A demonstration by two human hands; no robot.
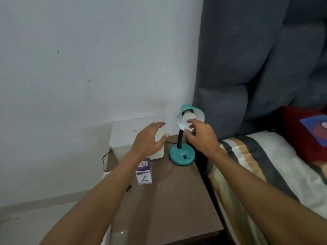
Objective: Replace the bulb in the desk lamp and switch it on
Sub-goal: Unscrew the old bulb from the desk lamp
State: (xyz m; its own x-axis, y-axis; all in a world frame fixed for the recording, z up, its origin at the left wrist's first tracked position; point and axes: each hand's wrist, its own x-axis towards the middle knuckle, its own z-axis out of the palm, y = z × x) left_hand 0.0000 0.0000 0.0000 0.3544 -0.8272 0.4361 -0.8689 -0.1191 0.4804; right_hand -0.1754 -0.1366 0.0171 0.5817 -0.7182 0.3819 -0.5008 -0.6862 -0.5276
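Bedside table [169, 206]: my right hand [201, 137] fingers grip the bulb [189, 119] seated in the lamp [182, 154]; my left hand [148, 138] hovers spread, empty. Bulb box [144, 171] appears unopened; swap and switch-on remain.

The desk lamp [182, 154] has a smooth, glossy teal finish and a black ribbed neck. Its bulb [189, 119] looks frosted white and matt. The bedside table [177, 200] is brown with a slight sheen. The small box [144, 174] looks like printed cardboard. The headboard [256, 55] is grey padded cloth.
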